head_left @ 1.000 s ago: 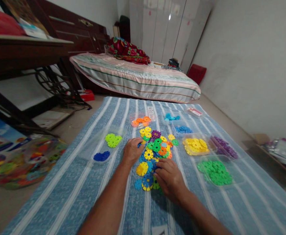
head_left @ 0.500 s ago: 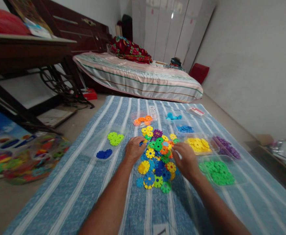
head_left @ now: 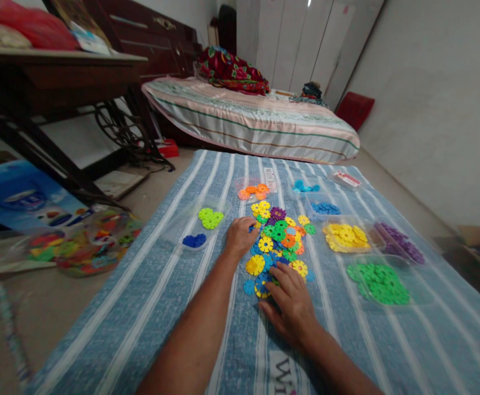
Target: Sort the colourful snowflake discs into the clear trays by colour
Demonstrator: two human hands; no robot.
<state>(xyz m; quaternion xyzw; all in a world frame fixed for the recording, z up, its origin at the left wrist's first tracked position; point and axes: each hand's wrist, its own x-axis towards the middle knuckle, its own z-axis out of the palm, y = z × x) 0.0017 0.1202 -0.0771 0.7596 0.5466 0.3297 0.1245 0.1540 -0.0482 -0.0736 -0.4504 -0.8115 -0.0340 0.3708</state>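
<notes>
Notched plastic flower discs (head_left: pixel 265 244) in mixed colours lie in a loose pile in the middle of the cloth. At the pile's left side, my left hand (head_left: pixel 240 238) is closed, with dark blue notched discs (head_left: pixel 252 227) showing at its fingertips. My right hand (head_left: pixel 291 299) reaches over the near end of the pile, its fingers apart and touching the discs there. A blue and yellow pair of discs (head_left: pixel 261 286) lies just left of these fingers. Some near discs are hidden under the right hand.
Left of the pile, a clear tray (head_left: pixel 182 222) holds lime and dark blue discs. An orange-disc box (head_left: pixel 240 186) stands behind. To the right are containers of yellow (head_left: pixel 346 237), green (head_left: pixel 379 281), purple (head_left: pixel 402 241) and blue discs (head_left: pixel 326 208). A bed (head_left: pixel 256 120) stands beyond.
My right hand has moved from the pile's right side to its near end, and its fingers have spread. My left hand stays at the left side with the dark blue discs. The view has shifted slightly.
</notes>
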